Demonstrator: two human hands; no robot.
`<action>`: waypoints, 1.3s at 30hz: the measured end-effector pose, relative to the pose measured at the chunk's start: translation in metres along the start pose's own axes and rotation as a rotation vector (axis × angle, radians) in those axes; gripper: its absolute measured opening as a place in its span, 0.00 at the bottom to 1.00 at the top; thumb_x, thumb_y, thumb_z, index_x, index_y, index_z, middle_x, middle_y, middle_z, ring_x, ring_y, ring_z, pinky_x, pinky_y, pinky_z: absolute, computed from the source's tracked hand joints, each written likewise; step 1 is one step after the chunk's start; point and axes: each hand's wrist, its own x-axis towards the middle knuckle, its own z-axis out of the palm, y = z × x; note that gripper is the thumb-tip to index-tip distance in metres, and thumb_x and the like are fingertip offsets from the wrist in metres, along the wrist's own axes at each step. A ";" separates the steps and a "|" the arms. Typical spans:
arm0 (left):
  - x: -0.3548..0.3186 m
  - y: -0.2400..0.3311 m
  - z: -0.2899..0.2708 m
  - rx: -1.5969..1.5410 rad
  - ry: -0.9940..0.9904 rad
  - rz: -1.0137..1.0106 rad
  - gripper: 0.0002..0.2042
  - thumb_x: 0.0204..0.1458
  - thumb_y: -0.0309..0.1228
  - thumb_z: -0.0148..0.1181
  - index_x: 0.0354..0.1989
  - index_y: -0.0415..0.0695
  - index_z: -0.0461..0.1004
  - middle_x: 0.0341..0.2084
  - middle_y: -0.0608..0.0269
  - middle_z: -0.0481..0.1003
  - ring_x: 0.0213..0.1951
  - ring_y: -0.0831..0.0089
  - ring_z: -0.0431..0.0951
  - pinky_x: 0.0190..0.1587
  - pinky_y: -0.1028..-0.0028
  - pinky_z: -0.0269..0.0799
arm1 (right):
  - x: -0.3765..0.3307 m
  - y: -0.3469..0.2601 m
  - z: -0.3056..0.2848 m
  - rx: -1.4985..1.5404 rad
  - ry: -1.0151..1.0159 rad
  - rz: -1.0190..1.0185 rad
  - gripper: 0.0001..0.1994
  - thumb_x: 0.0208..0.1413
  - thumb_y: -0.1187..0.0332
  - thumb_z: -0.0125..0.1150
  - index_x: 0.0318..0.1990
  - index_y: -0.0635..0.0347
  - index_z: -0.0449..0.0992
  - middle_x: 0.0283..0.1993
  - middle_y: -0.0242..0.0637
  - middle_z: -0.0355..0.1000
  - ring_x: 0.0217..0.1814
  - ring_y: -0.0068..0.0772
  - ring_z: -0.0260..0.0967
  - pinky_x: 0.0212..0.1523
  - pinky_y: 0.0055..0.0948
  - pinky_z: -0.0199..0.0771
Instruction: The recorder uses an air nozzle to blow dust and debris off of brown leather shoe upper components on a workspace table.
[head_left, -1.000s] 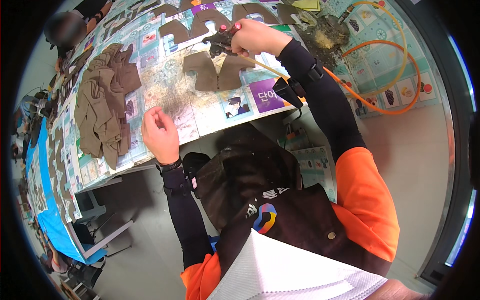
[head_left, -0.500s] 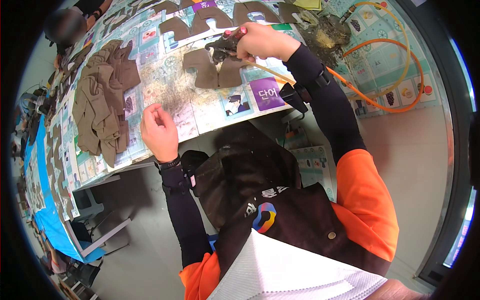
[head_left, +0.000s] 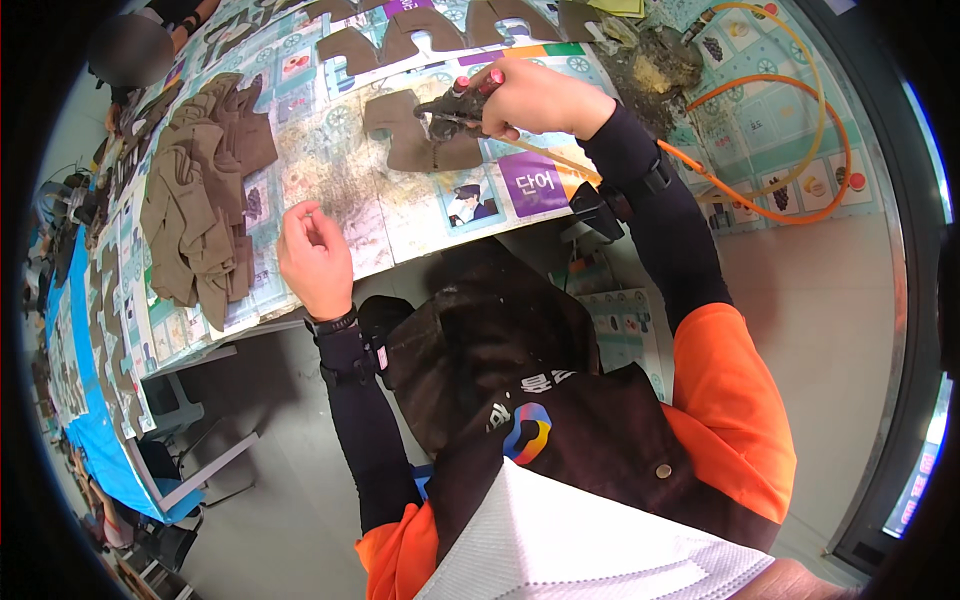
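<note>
My right hand (head_left: 535, 98) grips a dark, stained spray gun (head_left: 445, 118) with red knobs at its back. A pale yellow and an orange hose lead from around that hand toward the right. Beneath the gun, a flat brown cut piece (head_left: 405, 145) with curved edges and a middle seam lies on the table; gun and hand hide part of it. Loosely curled, with nothing visible in it, my left hand (head_left: 315, 262) hovers by the table's near edge, right of a heap of brown pieces (head_left: 200, 190).
Arched brown pieces (head_left: 430, 35) lie in a row at the back. A crusted, glue-smeared container (head_left: 660, 65) stands at the far right, near the looping orange hose (head_left: 842, 185). Another person (head_left: 165, 25) is at the far left. Under the table stands a grey stool (head_left: 175, 405).
My right hand and the spray gun have shifted slightly right and nearer, over the brown piece. The left hand stays almost in place.
</note>
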 end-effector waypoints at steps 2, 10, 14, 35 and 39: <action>0.000 0.000 0.000 0.004 -0.001 0.002 0.05 0.53 0.25 0.57 0.37 0.44 0.74 0.20 0.62 0.73 0.24 0.64 0.73 0.31 0.65 0.68 | -0.006 -0.003 0.003 0.034 -0.012 0.032 0.16 0.30 0.74 0.56 0.32 0.71 0.77 0.22 0.36 0.71 0.20 0.25 0.61 0.22 0.26 0.61; 0.000 -0.002 0.002 0.014 0.039 0.054 0.04 0.54 0.24 0.56 0.38 0.43 0.74 0.18 0.63 0.71 0.21 0.67 0.71 0.28 0.68 0.67 | -0.019 -0.002 0.009 0.094 -0.026 -0.057 0.09 0.32 0.74 0.57 0.25 0.70 0.74 0.17 0.37 0.64 0.18 0.26 0.56 0.22 0.30 0.58; 0.000 -0.002 0.000 0.026 0.034 0.053 0.05 0.54 0.24 0.56 0.38 0.43 0.74 0.18 0.63 0.71 0.22 0.67 0.71 0.29 0.68 0.67 | -0.028 -0.005 0.007 0.038 -0.048 -0.090 0.10 0.36 0.73 0.58 0.28 0.71 0.76 0.21 0.42 0.71 0.21 0.34 0.68 0.25 0.32 0.66; 0.000 -0.001 0.001 0.010 -0.014 -0.021 0.05 0.53 0.25 0.57 0.38 0.45 0.74 0.20 0.62 0.73 0.25 0.63 0.73 0.31 0.64 0.67 | -0.020 0.023 -0.013 -0.073 0.032 -0.177 0.04 0.35 0.75 0.57 0.15 0.60 0.69 0.22 0.31 0.65 0.18 0.23 0.57 0.21 0.22 0.58; 0.000 0.001 0.001 0.004 -0.013 -0.025 0.05 0.53 0.25 0.57 0.37 0.45 0.74 0.20 0.62 0.73 0.25 0.64 0.73 0.31 0.64 0.67 | -0.022 0.022 -0.015 -0.040 0.089 -0.153 0.05 0.39 0.74 0.56 0.16 0.61 0.69 0.19 0.30 0.64 0.17 0.19 0.56 0.20 0.22 0.55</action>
